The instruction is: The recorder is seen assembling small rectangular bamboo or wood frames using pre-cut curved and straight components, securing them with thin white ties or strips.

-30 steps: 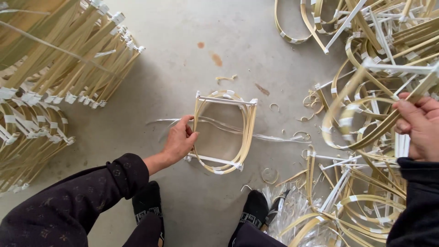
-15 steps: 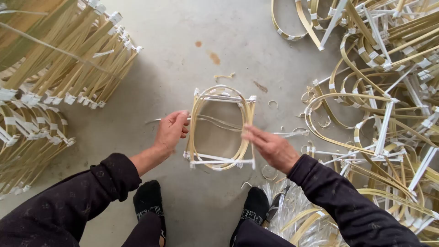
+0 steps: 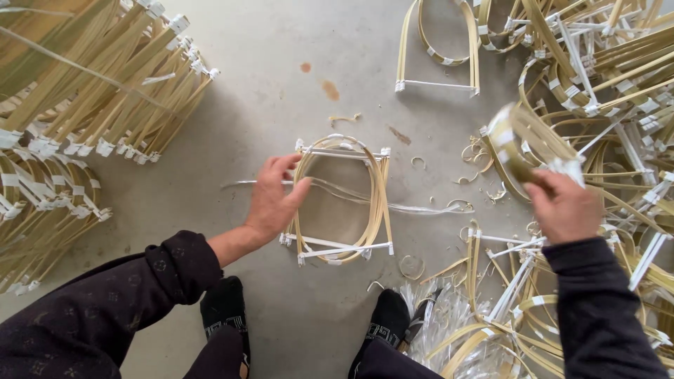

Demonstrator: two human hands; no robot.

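Left hand: the left hand [image 3: 272,200] lies flat on the left side of the stack of bamboo hoops [image 3: 342,200]; fingers spread and straight, the grip open and closed round nothing. It reads as pressing the stack down and square so the hoops do not slide apart.
Right hand: the right hand [image 3: 564,208] is lifted off the floor, its grip closed tight on one bent bamboo hoop [image 3: 519,144], pinched near a white taped end; that hoop hangs tilted in the air, clear of the pile beneath it.
Stack of hoops: it lies flat on the concrete floor [image 3: 281,91] in the middle of the view, just ahead of the person's dark socked feet [image 3: 226,309], hoops nested one on another with white cross strips at near and far ends. A thin pale tie strip [image 3: 421,208] runs under it and sticks out both sides, laid as if ready for binding.
Loose pile: tangled hoops [image 3: 611,77] fill the right edge of the floor, within easy reach of the right hand.
Bundles: tied bundles of strips [image 3: 91,77] lean at the left edge, well apart from the stack.
Single hoop: one hoop [image 3: 437,49] lies alone near the far edge.
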